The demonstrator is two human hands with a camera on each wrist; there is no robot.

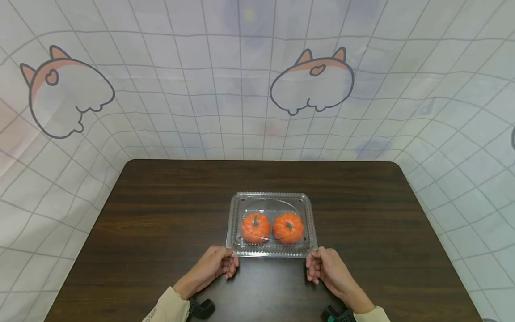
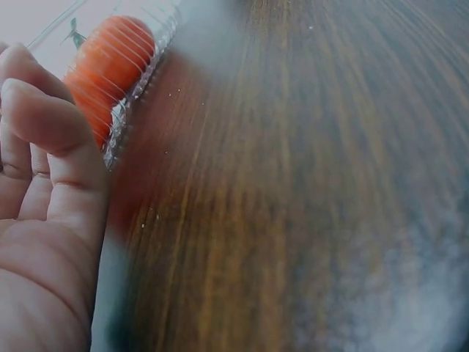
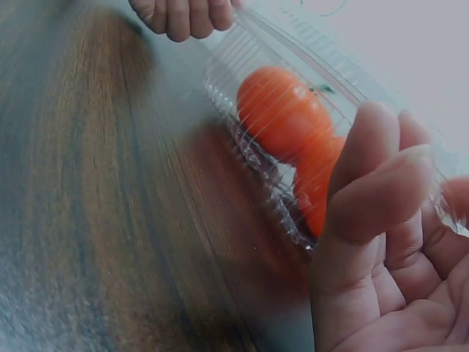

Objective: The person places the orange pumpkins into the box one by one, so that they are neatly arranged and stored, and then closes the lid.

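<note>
A clear plastic clamshell container lies on the table with its lid down. Inside it sit two small orange pumpkins, a left pumpkin and a right pumpkin, each with a green stem. At the near left corner, my left hand pinches the container's rim between thumb and curled fingers. My right hand pinches the rim at the near right corner in the same way. Through the ribbed front wall, both pumpkins show orange in the right wrist view; the left hand appears there at the far corner.
The dark wooden table extends on all sides of the container. Behind it hangs a white gridded sheet with cartoon animal drawings, which also runs along both sides. Each wrist wears a black band, such as the left band.
</note>
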